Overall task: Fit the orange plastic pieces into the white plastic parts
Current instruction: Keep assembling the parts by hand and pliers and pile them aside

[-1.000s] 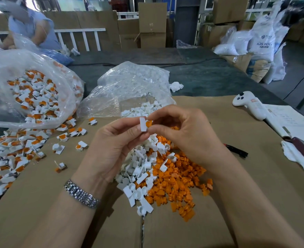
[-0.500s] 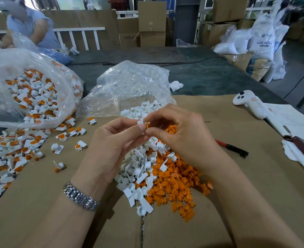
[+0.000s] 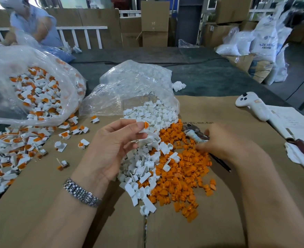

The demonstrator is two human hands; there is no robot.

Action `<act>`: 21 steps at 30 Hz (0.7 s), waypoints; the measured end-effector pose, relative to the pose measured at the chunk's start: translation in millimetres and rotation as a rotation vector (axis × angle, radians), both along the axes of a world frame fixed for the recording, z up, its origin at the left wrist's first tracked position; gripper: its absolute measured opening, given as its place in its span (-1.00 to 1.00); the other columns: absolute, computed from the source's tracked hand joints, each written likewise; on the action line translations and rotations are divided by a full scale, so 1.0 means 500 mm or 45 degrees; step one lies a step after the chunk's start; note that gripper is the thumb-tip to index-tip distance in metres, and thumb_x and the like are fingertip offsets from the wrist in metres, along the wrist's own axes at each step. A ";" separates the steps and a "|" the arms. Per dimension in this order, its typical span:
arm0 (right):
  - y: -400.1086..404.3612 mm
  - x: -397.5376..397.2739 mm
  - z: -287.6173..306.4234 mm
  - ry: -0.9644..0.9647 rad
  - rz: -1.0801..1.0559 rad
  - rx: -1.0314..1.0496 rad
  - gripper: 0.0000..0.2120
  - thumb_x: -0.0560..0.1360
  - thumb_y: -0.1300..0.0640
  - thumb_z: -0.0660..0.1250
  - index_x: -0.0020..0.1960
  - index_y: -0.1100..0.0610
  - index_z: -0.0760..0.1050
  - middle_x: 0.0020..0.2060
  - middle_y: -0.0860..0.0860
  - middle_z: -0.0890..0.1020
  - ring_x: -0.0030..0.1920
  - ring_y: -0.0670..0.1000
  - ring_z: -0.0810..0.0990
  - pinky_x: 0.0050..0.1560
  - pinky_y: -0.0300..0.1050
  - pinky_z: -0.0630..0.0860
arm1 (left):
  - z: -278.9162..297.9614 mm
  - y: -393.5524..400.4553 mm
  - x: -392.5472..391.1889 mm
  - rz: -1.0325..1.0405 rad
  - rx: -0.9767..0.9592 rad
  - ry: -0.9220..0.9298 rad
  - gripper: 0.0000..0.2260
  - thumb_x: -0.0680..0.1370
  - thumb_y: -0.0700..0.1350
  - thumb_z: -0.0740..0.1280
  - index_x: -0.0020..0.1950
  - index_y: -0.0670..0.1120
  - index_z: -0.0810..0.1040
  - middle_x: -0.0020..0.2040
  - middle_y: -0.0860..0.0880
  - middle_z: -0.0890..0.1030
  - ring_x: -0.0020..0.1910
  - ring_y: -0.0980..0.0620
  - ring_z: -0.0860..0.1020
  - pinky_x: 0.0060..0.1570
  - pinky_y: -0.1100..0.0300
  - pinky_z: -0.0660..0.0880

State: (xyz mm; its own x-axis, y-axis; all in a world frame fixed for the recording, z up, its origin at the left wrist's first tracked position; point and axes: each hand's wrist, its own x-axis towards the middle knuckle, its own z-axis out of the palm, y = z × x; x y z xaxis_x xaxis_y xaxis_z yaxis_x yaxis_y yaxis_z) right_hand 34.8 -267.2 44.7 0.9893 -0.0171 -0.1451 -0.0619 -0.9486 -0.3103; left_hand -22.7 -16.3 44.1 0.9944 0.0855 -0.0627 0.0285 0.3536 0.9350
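Left hand raised over the cardboard sheet, thumb and fingertips pinching 1 white part with an orange piece seated in it, held just above the white heap. Metal watch on the left wrist.

Right hand low at 3 o'clock from the left hand, blurred, fingertips down at the edge of the orange pile; grip impossible to tell.

Loose orange pieces heaped at centre, touching the loose white parts on their 9 o'clock side. Clear bag of white parts lying open at 12 o'clock, contents spilling toward the heaps. Larger clear bag of assembled pieces at 10 o'clock, more finished ones scattered on the cardboard at 9 o'clock.

White handheld controller at 2 o'clock, beside papers. Dark pen partly hidden under the right hand. White cloth at 3 o'clock near the frame edge.
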 end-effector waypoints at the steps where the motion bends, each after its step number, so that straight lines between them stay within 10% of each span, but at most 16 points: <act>1: 0.002 0.001 0.000 -0.012 0.009 -0.006 -0.71 0.41 -0.02 0.50 -0.26 0.13 0.46 -0.36 0.06 0.49 -0.33 0.05 0.49 -0.34 -0.10 0.33 | -0.001 0.001 0.000 0.000 -0.010 -0.002 -0.77 0.22 -0.04 0.63 -0.17 -0.03 0.77 -0.04 -0.09 0.76 -0.15 0.01 0.72 -0.38 0.33 0.54; 13: 0.054 -0.077 0.097 0.274 0.319 0.912 -0.80 0.63 0.06 0.27 0.13 0.15 0.58 -0.27 0.05 0.68 -0.25 0.02 0.69 -0.14 -0.09 0.64 | 0.005 -0.011 -0.003 0.077 -0.160 -0.040 -0.75 0.36 -0.11 0.58 -0.02 -0.14 0.70 -0.13 -0.06 0.73 -0.18 0.04 0.72 -0.38 0.34 0.54; 18: 0.109 -0.116 0.098 0.277 0.448 0.743 -0.69 0.64 -0.01 0.22 0.09 0.23 0.56 -0.10 0.18 0.70 -0.04 0.26 0.68 0.12 0.37 0.56 | 0.006 -0.022 -0.006 0.125 -0.092 -0.128 -0.83 0.39 -0.15 0.56 -0.07 -0.14 0.66 -0.12 -0.11 0.73 -0.21 0.01 0.72 -0.37 0.32 0.53; 21: 0.125 -0.130 0.105 0.268 0.434 0.739 -0.69 0.65 -0.02 0.19 0.07 0.21 0.54 -0.14 0.15 0.71 -0.06 0.20 0.70 0.08 0.32 0.59 | 0.005 -0.025 -0.006 0.162 -0.057 -0.145 -0.88 0.43 -0.17 0.55 -0.10 -0.12 0.65 -0.12 -0.12 0.73 -0.22 -0.01 0.72 -0.37 0.30 0.52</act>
